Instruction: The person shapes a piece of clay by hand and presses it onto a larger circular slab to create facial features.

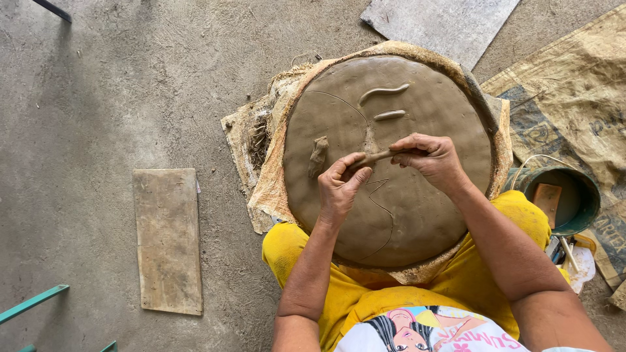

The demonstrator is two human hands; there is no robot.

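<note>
Centrally, both hands (385, 171) pinch a clay roll (377, 157) over the clay disc (417, 215), edges clear.

Soft, even daylight, sharp throughout; faint shadows fall left of the wooden board (168, 240), no glare.

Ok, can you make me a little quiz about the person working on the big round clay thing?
1. True or false: both hands hold the thin clay roll over the round clay disc.
2. What lies on the floor to the left of the disc? A) a flat wooden board B) a metal spoon C) a red ball
3. How many short clay strips already sit on the disc's upper part?

Key
1. True: the left hand pinches one end, and the right hand grips the other.
2. A, the wooden board.
3. Two clay strips, one above the other.
</note>
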